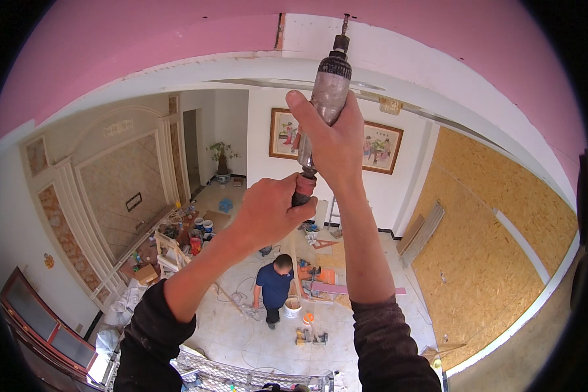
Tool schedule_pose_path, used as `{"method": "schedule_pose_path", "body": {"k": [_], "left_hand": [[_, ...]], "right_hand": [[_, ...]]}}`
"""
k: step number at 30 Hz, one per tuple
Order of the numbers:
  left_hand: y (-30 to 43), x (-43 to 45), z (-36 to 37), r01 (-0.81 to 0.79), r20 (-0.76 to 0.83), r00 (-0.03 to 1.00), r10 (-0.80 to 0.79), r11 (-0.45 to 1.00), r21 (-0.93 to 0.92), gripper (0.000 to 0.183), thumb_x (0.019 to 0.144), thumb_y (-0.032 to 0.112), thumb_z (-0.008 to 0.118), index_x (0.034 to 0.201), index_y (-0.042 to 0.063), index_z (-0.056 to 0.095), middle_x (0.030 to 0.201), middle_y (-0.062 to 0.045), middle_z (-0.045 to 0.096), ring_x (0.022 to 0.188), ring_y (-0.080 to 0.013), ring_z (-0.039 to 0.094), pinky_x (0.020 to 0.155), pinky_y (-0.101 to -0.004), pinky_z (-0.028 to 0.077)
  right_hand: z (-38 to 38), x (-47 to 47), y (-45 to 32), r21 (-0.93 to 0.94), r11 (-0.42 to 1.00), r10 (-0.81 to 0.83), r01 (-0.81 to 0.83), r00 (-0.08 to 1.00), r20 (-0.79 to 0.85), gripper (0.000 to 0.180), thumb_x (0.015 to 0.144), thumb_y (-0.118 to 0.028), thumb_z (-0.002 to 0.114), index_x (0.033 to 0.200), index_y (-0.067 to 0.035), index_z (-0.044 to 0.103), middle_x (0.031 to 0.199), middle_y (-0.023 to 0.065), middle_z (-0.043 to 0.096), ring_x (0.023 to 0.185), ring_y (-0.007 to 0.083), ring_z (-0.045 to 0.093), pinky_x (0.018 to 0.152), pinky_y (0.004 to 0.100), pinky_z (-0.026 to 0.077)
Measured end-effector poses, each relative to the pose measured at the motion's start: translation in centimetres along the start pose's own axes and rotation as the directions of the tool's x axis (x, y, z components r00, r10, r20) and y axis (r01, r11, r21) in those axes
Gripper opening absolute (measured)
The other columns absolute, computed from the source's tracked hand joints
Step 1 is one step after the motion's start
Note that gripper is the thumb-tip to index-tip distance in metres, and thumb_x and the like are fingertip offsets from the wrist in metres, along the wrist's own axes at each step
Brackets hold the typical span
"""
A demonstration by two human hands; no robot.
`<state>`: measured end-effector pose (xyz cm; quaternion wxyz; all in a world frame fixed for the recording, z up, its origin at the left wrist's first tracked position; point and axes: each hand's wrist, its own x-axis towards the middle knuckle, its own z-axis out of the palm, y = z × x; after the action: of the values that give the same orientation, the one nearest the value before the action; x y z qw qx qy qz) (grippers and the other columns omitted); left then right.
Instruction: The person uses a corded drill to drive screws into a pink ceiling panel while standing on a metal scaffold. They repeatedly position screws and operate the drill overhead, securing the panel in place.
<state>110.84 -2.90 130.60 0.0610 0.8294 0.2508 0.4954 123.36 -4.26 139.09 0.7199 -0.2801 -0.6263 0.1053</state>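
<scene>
Overhead, an inline power screwdriver (331, 88) points upward, its bit (346, 24) meeting the pink plasterboard ceiling (215, 34). My right hand (340, 142) wraps the tool's metal body, thumb on its left side. Lower down, my left hand (269, 208) grips the red coupling (305, 184) at the tool's tail end. Whether a screw sits at the bit's tip is too small to tell. Small dark screw heads or holes dot the board near the bit. A white strip (313, 39) adjoins the pink board beside the tool.
Far below, a person (275, 284) in a dark blue shirt stands near a white bucket (292, 306). A metal mesh platform (255, 365) lies beneath me. Tools and cables cover parts of the tiled floor. Particle-board sheeting (490, 245) lines the right side; a wooden stepladder (171, 252) stands left.
</scene>
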Motion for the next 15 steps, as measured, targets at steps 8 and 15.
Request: {"method": "schedule_pose_path", "body": {"k": [8, 15], "left_hand": [[2.3, -0.9, -1.7, 0.027, -0.146, 0.989, 0.019, 0.953, 0.3, 0.026, 0.082, 0.028, 0.077, 0.083, 0.004, 0.067, 0.066, -0.009, 0.066, 0.058, -0.0279, 0.066, 0.056, -0.0355, 0.05], [0.8, -1.3, -1.4, 0.067, -0.097, 0.993, -0.063, 0.997, 0.033, 0.025, 0.084, 0.023, 0.078, 0.085, 0.0, 0.067, 0.063, -0.008, 0.063, 0.053, -0.0152, 0.055, 0.055, -0.0302, 0.047]], "right_hand": [[0.0, 1.5, 0.5, 0.573, 0.797, 0.011, -0.192, 0.953, 0.303, 0.047, 0.096, -0.048, 0.063, 0.11, -0.005, 0.048, 0.066, 0.0064, 0.055, 0.049, 0.0196, 0.059, 0.044, 0.0319, 0.051], [0.4, 0.5, 0.9, 0.393, 0.911, 0.027, -0.127, 0.968, 0.249, 0.052, 0.098, -0.054, 0.059, 0.114, -0.005, 0.05, 0.07, 0.0089, 0.06, 0.053, 0.0212, 0.062, 0.047, 0.034, 0.052]]}}
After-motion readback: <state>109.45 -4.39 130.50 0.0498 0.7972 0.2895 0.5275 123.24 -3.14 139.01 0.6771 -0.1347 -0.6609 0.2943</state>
